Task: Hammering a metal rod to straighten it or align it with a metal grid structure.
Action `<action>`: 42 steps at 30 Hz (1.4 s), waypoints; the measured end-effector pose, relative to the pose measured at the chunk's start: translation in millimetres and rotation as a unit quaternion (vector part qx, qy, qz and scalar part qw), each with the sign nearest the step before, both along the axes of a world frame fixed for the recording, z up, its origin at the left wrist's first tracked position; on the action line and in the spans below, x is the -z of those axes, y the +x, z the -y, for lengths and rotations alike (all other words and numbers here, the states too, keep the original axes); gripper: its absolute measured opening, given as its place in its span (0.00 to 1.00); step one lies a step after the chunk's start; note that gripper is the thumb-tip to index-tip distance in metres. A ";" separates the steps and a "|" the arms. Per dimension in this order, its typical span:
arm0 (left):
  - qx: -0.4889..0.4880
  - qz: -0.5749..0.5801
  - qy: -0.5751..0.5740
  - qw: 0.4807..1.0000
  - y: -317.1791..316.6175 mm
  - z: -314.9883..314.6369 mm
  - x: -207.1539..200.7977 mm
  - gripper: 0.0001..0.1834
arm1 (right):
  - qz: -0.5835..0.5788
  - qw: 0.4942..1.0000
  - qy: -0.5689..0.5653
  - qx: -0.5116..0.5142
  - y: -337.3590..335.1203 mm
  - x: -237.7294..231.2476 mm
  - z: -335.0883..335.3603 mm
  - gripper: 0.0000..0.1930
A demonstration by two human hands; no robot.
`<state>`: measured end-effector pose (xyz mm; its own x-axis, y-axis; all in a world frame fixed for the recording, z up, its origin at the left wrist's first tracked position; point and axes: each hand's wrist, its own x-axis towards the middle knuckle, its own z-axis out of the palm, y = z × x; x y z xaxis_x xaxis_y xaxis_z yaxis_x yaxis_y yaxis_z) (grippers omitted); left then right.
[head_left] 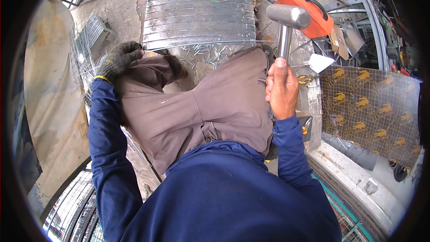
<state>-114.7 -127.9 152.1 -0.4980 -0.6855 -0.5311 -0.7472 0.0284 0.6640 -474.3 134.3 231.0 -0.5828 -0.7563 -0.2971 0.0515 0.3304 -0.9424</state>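
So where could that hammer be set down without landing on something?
Bare concrete shows left of the stacked metal strips, above the gloved left hand. Crowded: loose nails below the strips, the orange tool beyond the hammer in the right hand.

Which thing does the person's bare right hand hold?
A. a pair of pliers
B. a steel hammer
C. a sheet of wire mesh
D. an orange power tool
B: the right hand grips the handle of a steel hammer, its head raised above the fist.
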 end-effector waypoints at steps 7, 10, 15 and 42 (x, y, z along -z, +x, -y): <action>-0.037 -0.016 0.003 0.999 14.2 8.9 24.4 0.19 | 0.015 0.981 0.190 -0.029 -10.3 28.6 2.0 0.30; -0.053 -0.074 0.048 0.995 13.6 -0.8 13.7 0.22 | -0.021 0.994 0.111 0.000 -10.2 7.3 1.1 0.29; -0.013 0.006 -0.029 0.999 5.2 5.2 14.5 0.22 | -0.088 0.992 0.089 -0.019 -19.5 50.5 -11.4 0.29; -0.038 0.005 -0.053 0.998 20.7 -5.0 -8.5 0.17 | -0.094 0.975 0.190 -0.067 -22.6 61.1 -9.7 0.29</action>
